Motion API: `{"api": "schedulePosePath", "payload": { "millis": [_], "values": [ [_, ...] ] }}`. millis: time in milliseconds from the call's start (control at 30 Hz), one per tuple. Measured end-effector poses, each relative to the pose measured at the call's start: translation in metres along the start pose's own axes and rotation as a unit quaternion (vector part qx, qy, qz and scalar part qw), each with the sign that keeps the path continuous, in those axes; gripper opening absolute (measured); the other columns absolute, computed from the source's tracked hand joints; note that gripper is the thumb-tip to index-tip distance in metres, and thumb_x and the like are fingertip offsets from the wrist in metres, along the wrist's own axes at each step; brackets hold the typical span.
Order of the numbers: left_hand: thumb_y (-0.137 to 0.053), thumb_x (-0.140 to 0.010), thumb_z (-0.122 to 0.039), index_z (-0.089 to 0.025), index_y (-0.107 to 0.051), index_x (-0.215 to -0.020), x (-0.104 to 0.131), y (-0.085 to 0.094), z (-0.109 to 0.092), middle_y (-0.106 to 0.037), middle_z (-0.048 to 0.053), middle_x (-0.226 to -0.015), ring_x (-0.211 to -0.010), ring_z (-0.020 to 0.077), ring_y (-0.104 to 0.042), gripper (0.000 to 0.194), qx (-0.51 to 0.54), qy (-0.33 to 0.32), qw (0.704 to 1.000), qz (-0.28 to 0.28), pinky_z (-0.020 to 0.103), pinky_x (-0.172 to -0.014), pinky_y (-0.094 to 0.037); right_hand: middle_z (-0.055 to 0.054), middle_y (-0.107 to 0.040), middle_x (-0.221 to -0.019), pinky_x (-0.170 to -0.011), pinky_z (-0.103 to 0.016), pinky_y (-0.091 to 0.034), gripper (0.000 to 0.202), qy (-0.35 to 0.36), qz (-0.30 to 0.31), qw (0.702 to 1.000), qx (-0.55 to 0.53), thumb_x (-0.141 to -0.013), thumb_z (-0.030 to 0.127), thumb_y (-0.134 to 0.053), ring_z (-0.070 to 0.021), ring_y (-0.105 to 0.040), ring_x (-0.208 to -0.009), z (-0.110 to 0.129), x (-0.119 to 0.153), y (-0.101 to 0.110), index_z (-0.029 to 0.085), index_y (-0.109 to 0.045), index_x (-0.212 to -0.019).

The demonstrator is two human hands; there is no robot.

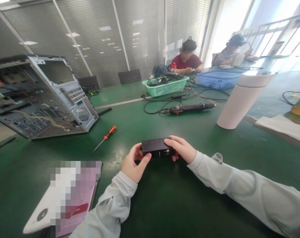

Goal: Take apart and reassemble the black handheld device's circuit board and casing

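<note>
A small black electronic box (154, 145) with sockets along its near side is gripped between my two hands, just over the green table (189, 198). At its left end, my left hand (136, 163) has the thumb on the near face and the fingers curled behind. My right hand (181, 149) holds the right end, fingers over the top and partly out of sight. To the left of the box lies a screwdriver (111, 131) with an orange and black handle.
An opened computer case (63, 96) stands tilted at the left. Beyond the box lie a corded electric screwdriver (189, 108), a green basket (164, 88) of cables and a blue basket (214, 81). A pale tumbler (239, 102) is at right; a phone (43, 211) lies front left. Two people sit opposite.
</note>
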State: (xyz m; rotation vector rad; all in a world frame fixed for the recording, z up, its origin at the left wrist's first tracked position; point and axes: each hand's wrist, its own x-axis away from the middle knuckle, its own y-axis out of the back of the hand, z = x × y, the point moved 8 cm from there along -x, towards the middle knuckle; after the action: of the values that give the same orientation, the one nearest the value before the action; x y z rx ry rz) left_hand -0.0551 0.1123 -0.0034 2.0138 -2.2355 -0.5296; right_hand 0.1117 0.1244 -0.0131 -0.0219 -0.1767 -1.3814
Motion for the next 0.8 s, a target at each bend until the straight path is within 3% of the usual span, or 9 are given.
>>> {"api": "schedulePosePath", "payload": {
  "millis": [67, 167, 267, 367, 467, 567, 700, 800],
  "values": [
    [-0.059, -0.07, -0.046, -0.015, -0.052, -0.1, -0.001, -0.002, 0.003, -0.057, 0.0, -0.069, -0.068, 0.0153, -0.058, 0.044, 0.018, 0.016, 1.0, 0.015, 0.028, -0.063, -0.046, 0.0, -0.044, -0.045, -0.029, -0.014, -0.027, 0.033, -0.11, 0.057, 0.992, 0.018, -0.087, 0.045, -0.039, -0.01, -0.043, -0.033, -0.011, -0.001, -0.001, 0.013, -0.042, -0.078],
    [-0.056, -0.07, -0.052, -0.016, -0.055, -0.081, -0.002, -0.002, 0.0, -0.052, -0.002, -0.058, -0.058, 0.0132, -0.053, 0.038, 0.019, 0.012, 0.999, 0.038, 0.026, -0.059, -0.044, -0.002, -0.045, -0.042, -0.028, -0.015, -0.029, 0.051, -0.25, 0.196, 0.948, 0.004, -0.094, 0.049, -0.016, -0.0105, -0.041, -0.03, -0.026, 0.011, -0.011, 0.011, -0.046, -0.078],
    [-0.051, -0.072, -0.054, -0.017, -0.055, -0.064, -0.002, 0.002, -0.006, -0.055, 0.0, -0.058, -0.061, 0.0153, -0.054, 0.038, -0.016, -0.008, 1.0, 0.025, 0.026, -0.06, -0.044, -0.004, -0.049, -0.046, -0.031, -0.014, -0.033, 0.063, -0.277, 0.309, 0.909, -0.034, -0.095, 0.052, -0.002, -0.0107, -0.047, -0.034, -0.025, 0.026, -0.02, 0.011, -0.047, -0.079],
    [-0.05, -0.071, -0.056, -0.018, -0.057, -0.06, -0.002, 0.013, -0.005, -0.057, 0.002, -0.057, -0.065, 0.0192, -0.056, 0.04, -0.037, 0.0, 0.998, -0.046, 0.028, -0.061, -0.044, -0.007, -0.055, -0.057, -0.038, -0.011, -0.038, 0.063, -0.257, 0.361, 0.893, -0.074, -0.095, 0.053, -0.002, -0.0113, -0.057, -0.047, -0.017, 0.038, -0.026, 0.011, -0.045, -0.08],
    [-0.05, -0.07, -0.059, -0.019, -0.055, -0.058, -0.001, 0.018, -0.001, -0.052, 0.002, -0.052, -0.066, 0.0209, -0.055, 0.042, -0.038, 0.011, 0.996, -0.08, 0.029, -0.06, -0.043, -0.008, -0.058, -0.065, -0.044, -0.012, -0.042, 0.056, -0.241, 0.357, 0.896, -0.111, -0.095, 0.054, -0.008, -0.013, -0.06, -0.055, -0.01, 0.042, -0.028, 0.012, -0.043, -0.086],
    [-0.046, -0.072, -0.061, -0.02, -0.051, -0.057, -0.002, 0.015, -0.003, -0.049, 0.001, -0.052, -0.061, 0.0183, -0.051, 0.044, -0.048, -0.003, 0.997, -0.06, 0.028, -0.058, -0.041, -0.007, -0.057, -0.068, -0.045, -0.015, -0.044, 0.052, -0.239, 0.326, 0.905, -0.131, -0.094, 0.056, -0.013, -0.0152, -0.061, -0.058, -0.01, 0.039, -0.028, 0.013, -0.042, -0.093],
    [-0.045, -0.075, -0.057, -0.02, -0.047, -0.065, -0.001, 0.004, -0.011, -0.05, -0.002, -0.059, -0.058, 0.0136, -0.048, 0.038, -0.043, -0.034, 0.999, -0.001, 0.026, -0.058, -0.039, -0.005, -0.054, -0.067, -0.041, -0.016, -0.043, 0.038, -0.265, 0.204, 0.934, -0.123, -0.093, 0.047, -0.027, -0.014, -0.058, -0.053, -0.021, 0.027, -0.022, 0.012, -0.043, -0.092],
    [-0.046, -0.077, -0.052, -0.02, -0.047, -0.081, -0.001, -0.001, -0.009, -0.051, -0.003, -0.064, -0.059, 0.0124, -0.049, 0.033, 0.0, -0.032, 0.999, 0.022, 0.025, -0.06, -0.04, -0.004, -0.054, -0.074, -0.042, -0.016, -0.044, 0.026, -0.18, 0.112, 0.97, -0.12, -0.082, 0.036, -0.047, -0.0134, -0.058, -0.058, -0.017, 0.015, -0.013, 0.015, -0.04, -0.097]
  ]
}}
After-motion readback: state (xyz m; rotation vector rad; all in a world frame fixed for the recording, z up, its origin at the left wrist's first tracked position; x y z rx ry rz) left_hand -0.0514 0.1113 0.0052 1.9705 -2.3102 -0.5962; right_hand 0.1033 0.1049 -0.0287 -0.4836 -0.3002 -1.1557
